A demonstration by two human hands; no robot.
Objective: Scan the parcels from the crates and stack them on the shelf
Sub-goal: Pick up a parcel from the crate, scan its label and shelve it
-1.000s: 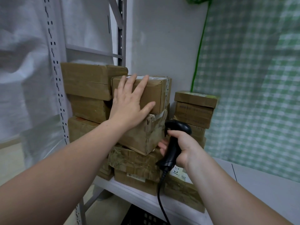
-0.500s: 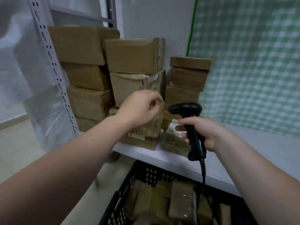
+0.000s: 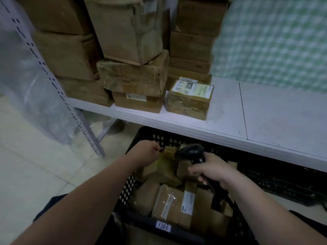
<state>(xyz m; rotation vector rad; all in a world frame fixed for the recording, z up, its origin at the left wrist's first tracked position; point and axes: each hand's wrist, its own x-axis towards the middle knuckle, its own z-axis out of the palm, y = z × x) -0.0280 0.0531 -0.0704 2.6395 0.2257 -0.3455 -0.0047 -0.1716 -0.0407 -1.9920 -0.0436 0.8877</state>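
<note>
Seen from the head camera, the right hand (image 3: 210, 172) has its grip wrapped around the handle of a black scanner (image 3: 190, 151), held over the parcels (image 3: 174, 204) lying loose in the black crate (image 3: 129, 188). The left hand (image 3: 145, 153) is at the crate's far left corner with its fingers curled; I cannot tell whether its grip holds anything. Above, stacked boxes (image 3: 132, 76) stand on the white shelf (image 3: 265, 121), with a labelled parcel (image 3: 190, 99) just beside them.

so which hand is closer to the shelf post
Left. The left hand is at the crate's left wall, right of the post; the right hand, gripping the scanner, is farther right.
</note>
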